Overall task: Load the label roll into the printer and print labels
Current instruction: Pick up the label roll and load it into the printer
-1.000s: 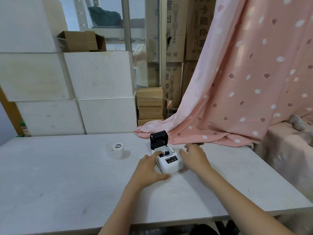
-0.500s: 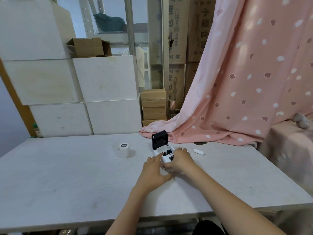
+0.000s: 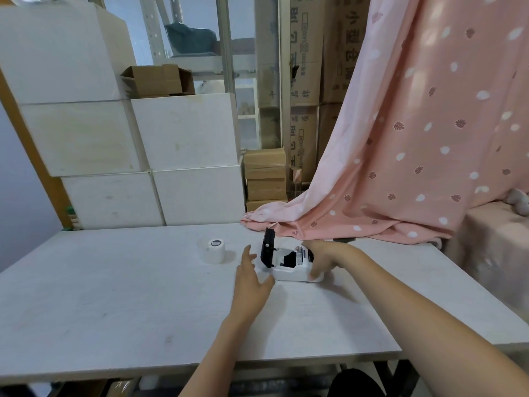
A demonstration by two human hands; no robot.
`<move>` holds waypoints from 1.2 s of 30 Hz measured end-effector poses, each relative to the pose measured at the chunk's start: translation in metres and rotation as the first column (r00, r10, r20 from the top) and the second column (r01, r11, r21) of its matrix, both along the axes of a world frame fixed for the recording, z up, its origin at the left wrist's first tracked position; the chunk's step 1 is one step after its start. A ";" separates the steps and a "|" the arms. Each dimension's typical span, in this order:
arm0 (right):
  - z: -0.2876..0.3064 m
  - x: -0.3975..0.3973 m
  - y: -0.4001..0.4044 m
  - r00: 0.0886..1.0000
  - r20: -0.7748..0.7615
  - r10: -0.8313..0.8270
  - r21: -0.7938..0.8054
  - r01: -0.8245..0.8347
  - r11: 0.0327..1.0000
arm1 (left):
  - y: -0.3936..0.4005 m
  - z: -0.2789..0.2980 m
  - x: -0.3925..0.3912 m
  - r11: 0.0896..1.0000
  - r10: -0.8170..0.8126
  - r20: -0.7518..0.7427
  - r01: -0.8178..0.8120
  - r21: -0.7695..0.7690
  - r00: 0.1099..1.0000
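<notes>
A small white label printer [image 3: 289, 266] lies on the white table [image 3: 114, 296], its black lid [image 3: 268, 247] standing open on the left side, the roll bay showing. My right hand [image 3: 326, 259] grips the printer's right end. My left hand [image 3: 252, 279] hovers open just left of the printer, fingers spread, touching nothing that I can see. A white label roll [image 3: 215, 250] stands on end on the table, a hand's width left of my left hand.
A pink dotted curtain [image 3: 400, 156] drapes onto the table's far edge right behind the printer. White boxes [image 3: 183, 130] and brown cartons [image 3: 266, 176] are stacked behind the table. The table's near edge runs across the bottom.
The printer has been turned so its lid now opens toward the left. My left hand has come off the printer and spread open; my right hand has shifted to the printer's right end.
</notes>
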State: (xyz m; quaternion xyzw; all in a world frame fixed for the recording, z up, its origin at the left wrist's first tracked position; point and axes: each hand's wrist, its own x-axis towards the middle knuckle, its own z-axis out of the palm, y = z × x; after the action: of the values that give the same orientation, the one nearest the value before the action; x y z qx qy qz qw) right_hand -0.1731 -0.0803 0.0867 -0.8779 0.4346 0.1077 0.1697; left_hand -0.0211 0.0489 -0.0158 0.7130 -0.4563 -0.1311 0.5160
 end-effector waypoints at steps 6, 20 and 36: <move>0.007 0.001 -0.010 0.995 -0.059 0.076 0.016 -0.075 0.997 | 0.002 0.003 -0.004 0.998 -0.062 0.081 0.060 0.023 0.995; 0.060 0.074 0.002 0.828 0.555 -0.082 -0.088 0.156 0.984 | -0.001 0.028 0.094 0.887 0.462 -0.064 -0.459 0.051 0.885; 0.015 0.144 -0.022 0.829 0.557 -0.057 -0.006 0.073 0.997 | -0.041 0.003 0.109 0.905 0.425 -0.092 -0.424 0.032 0.901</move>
State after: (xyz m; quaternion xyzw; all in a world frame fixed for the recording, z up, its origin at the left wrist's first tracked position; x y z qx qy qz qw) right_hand -0.0290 -0.1026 0.1018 -0.8582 0.3975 -0.1638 0.2805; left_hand 0.0880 0.0082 -0.0126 0.7909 -0.2640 -0.0527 0.5496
